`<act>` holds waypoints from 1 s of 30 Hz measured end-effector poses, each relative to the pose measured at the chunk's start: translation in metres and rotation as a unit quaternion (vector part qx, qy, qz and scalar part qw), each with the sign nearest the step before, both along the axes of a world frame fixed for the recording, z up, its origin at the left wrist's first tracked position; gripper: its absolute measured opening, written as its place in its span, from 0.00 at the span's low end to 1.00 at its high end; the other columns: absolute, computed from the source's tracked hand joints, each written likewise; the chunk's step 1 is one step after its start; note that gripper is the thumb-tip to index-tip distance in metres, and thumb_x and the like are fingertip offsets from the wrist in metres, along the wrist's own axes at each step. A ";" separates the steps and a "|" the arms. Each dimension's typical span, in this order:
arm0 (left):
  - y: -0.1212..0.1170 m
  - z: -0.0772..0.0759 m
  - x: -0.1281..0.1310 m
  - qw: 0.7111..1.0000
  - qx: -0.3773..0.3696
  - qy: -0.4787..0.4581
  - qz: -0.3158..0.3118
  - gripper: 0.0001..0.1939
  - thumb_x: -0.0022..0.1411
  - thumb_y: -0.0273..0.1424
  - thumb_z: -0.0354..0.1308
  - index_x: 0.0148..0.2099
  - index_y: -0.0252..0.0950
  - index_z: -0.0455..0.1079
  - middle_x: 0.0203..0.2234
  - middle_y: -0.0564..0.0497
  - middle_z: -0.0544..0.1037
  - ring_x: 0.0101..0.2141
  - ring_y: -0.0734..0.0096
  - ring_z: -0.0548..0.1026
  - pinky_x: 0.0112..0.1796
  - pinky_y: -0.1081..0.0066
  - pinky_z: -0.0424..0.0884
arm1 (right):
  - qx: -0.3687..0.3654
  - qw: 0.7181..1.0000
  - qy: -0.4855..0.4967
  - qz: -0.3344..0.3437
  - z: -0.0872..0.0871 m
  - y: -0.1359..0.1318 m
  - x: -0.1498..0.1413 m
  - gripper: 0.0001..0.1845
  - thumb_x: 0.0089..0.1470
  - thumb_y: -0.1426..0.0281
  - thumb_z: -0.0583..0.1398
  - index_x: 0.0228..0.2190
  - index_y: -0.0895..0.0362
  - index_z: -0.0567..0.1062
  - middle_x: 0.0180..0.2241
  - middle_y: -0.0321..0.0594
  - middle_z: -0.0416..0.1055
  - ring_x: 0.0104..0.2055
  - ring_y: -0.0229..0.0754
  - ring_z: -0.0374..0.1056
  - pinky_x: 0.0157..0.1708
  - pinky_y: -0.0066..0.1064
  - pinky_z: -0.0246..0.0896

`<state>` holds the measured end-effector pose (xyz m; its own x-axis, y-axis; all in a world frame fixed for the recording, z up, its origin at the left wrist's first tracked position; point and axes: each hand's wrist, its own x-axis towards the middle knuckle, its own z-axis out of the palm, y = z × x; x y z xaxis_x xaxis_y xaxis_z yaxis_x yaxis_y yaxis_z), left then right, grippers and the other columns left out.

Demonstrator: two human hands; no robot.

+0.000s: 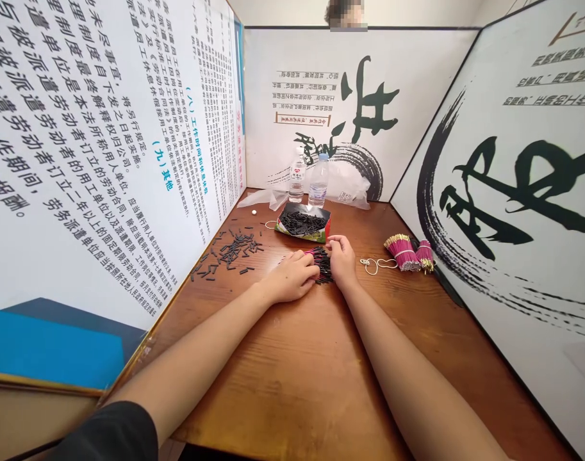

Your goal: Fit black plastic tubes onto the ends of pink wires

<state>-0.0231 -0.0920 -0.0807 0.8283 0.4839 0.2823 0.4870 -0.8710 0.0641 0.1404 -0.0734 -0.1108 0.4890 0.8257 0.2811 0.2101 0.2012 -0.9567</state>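
My left hand point(295, 275) is closed around a bundle of thin pink wires, most of it hidden under the fingers. Black sleeves point(323, 264) cover the wire ends that point to the right. At those black ends, my right hand point(343, 259) stands on its edge with curled fingers pressed against them. Just beyond the hands is an open carton point(302, 235) filled with small black tubes point(303, 221). More black tubes point(234, 250) lie scattered on the table to the left of my left hand.
On the right lie two tied bundles of pink wires with metal tips point(403, 252) point(425, 255), beside a pale loop of cord point(377, 264). Two water bottles point(296, 176) point(318, 182) and clear plastic bags point(350, 186) stand behind the carton. Printed panels point(311, 51) enclose the wooden table point(282, 371). A person's head shows beyond.
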 end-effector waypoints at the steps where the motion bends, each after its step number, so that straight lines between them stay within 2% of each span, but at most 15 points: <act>1: 0.001 -0.001 0.000 1.000 -0.001 -0.008 0.014 0.07 0.63 0.33 0.47 0.39 0.38 0.66 0.39 0.47 0.67 0.41 0.62 0.62 0.42 0.63 0.60 | -0.001 1.000 0.006 -0.002 0.000 0.000 0.000 0.11 0.48 0.64 0.51 0.30 0.55 0.69 0.27 0.35 0.69 0.33 0.40 0.64 0.37 0.32 0.57; 2: 0.002 -0.002 0.000 0.999 -0.003 -0.020 0.031 0.08 0.62 0.34 0.49 0.41 0.38 0.65 0.41 0.47 0.66 0.42 0.62 0.62 0.43 0.62 0.60 | -0.002 1.000 0.010 -0.003 -0.001 0.001 0.000 0.11 0.48 0.64 0.51 0.30 0.55 0.69 0.28 0.35 0.69 0.33 0.40 0.65 0.37 0.32 0.57; 5: 0.007 -0.007 -0.002 0.994 -0.018 -0.060 0.085 0.21 0.57 0.39 0.55 0.51 0.37 0.59 0.47 0.44 0.64 0.47 0.58 0.61 0.48 0.59 0.59 | -0.005 1.000 0.021 -0.004 -0.003 0.003 0.001 0.11 0.48 0.63 0.51 0.30 0.55 0.70 0.29 0.36 0.71 0.35 0.41 0.66 0.37 0.32 0.57; 7: 0.010 -0.009 -0.004 0.991 -0.034 -0.075 0.101 0.26 0.55 0.41 0.56 0.53 0.37 0.57 0.48 0.44 0.63 0.49 0.57 0.60 0.50 0.57 0.58 | -0.005 1.000 0.029 -0.001 -0.005 0.004 0.002 0.11 0.49 0.63 0.52 0.30 0.54 0.69 0.30 0.36 0.71 0.36 0.42 0.66 0.37 0.32 0.58; 9: 0.011 -0.009 -0.005 0.991 -0.041 -0.086 0.096 0.22 0.56 0.39 0.55 0.52 0.37 0.59 0.48 0.45 0.63 0.48 0.59 0.61 0.50 0.58 0.58 | -0.004 0.999 0.035 0.002 -0.006 0.005 0.002 0.10 0.48 0.63 0.51 0.30 0.54 0.69 0.30 0.36 0.72 0.36 0.42 0.66 0.37 0.32 0.58; 12: 0.011 -0.007 -0.003 0.993 -0.028 -0.098 0.067 0.10 0.61 0.33 0.51 0.45 0.39 0.64 0.45 0.47 0.65 0.46 0.62 0.62 0.48 0.61 0.59 | -0.003 0.999 0.039 0.004 -0.007 0.005 0.003 0.10 0.48 0.65 0.51 0.30 0.54 0.69 0.31 0.36 0.72 0.36 0.42 0.67 0.37 0.32 0.58; 14: 0.010 -0.006 0.000 0.994 -0.015 -0.093 0.052 0.07 0.62 0.32 0.49 0.42 0.39 0.66 0.44 0.48 0.66 0.46 0.63 0.62 0.47 0.62 0.59 | -0.003 0.999 0.040 0.002 -0.006 0.004 0.003 0.10 0.47 0.65 0.51 0.30 0.54 0.70 0.30 0.36 0.72 0.36 0.42 0.67 0.37 0.32 0.58; 19: 0.008 -0.007 0.004 0.996 -0.002 -0.077 0.048 0.06 0.61 0.32 0.52 0.40 0.39 0.67 0.42 0.48 0.67 0.45 0.62 0.61 0.45 0.62 0.60 | 0.003 1.000 0.026 -0.007 -0.005 0.004 0.003 0.11 0.48 0.64 0.51 0.29 0.55 0.70 0.29 0.36 0.71 0.36 0.42 0.67 0.38 0.32 0.57; 30: 0.007 -0.005 0.005 0.996 0.016 -0.078 0.041 0.08 0.64 0.32 0.47 0.39 0.37 0.67 0.40 0.48 0.67 0.42 0.64 0.62 0.43 0.64 0.59 | 0.003 1.000 0.030 -0.005 -0.002 0.003 0.001 0.11 0.48 0.63 0.51 0.30 0.55 0.69 0.28 0.36 0.70 0.34 0.41 0.66 0.35 0.31 0.58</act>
